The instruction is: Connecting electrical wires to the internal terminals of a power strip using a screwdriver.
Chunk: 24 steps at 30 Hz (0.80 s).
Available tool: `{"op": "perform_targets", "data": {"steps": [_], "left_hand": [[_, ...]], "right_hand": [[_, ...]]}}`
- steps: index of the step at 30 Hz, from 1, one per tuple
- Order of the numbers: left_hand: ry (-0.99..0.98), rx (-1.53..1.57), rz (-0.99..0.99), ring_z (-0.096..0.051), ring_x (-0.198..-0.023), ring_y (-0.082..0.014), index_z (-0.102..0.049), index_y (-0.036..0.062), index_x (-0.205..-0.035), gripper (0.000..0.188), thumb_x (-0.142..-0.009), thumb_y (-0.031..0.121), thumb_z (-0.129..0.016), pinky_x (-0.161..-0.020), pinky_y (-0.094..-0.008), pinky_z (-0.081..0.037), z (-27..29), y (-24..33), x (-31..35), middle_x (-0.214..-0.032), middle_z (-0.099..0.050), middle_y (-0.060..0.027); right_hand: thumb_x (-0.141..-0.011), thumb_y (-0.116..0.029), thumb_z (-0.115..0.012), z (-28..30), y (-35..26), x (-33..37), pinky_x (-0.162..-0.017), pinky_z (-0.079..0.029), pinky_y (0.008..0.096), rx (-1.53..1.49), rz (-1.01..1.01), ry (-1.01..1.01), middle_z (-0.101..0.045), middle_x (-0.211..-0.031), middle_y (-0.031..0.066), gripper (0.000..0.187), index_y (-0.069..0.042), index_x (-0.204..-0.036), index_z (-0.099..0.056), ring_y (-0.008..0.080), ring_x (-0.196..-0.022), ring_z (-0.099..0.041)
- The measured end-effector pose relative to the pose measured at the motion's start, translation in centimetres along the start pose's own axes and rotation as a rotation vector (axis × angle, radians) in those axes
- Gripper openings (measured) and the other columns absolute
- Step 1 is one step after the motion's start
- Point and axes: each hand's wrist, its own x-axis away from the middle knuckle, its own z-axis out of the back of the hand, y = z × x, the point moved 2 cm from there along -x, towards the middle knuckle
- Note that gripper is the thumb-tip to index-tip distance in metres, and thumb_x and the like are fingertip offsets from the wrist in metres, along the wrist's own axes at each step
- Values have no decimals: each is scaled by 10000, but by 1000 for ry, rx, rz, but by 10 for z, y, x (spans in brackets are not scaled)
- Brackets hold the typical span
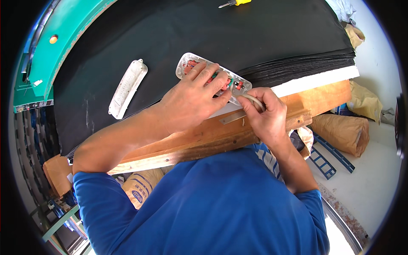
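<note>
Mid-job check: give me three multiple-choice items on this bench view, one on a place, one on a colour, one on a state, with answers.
1. Where does the loose white cover lie?
A. left of the opened power strip
B. on the floor
C. under the right hand

2. What colour is the screwdriver handle at the top edge?
A. red
B. yellow
C. blue

3. What does the right hand do?
A. rests flat on the mat
B. holds the screwdriver
C. pinches the grey cable at the strip's end

Answers: 1 A, it lies on the black mat, left of the opened power strip under the left hand. 2 B, yellow shows. 3 C, fingers close on the grey cable.
</note>
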Motion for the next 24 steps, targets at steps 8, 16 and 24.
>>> {"op": "perform_targets", "data": {"steps": [8,16,24], "left_hand": [[-12,10,12,-528,-1286,-409,-684,96,-1200,393,-809,132,-663,-1100,-567,-462,-1,1,0,-1292,-541,-197],[11,11,37,-513,-1293,-420,-680,126,-1229,425,-804,123,-665,-1088,-581,-456,-3,4,0,-1288,-523,-200],[-4,-44,29,-506,-1296,-424,-667,140,-1267,471,-796,131,-689,-1089,-587,-453,-5,6,1,-1286,-519,-206]], "right_hand": [[-864,-48,-822,-5,-1,-8,-562,-518,289,-58,-137,19,-665,-741,94,203,-34,-925,-629,154,-583,-614],[-913,4,-780,-8,13,-10,-590,-453,209,-57,-58,-39,-637,-756,-14,162,-24,-882,-623,24,-669,-505],[-871,-14,-801,2,19,-7,-594,-490,283,-315,-220,-59,-655,-783,103,134,-10,-896,-669,172,-642,-604]]}}
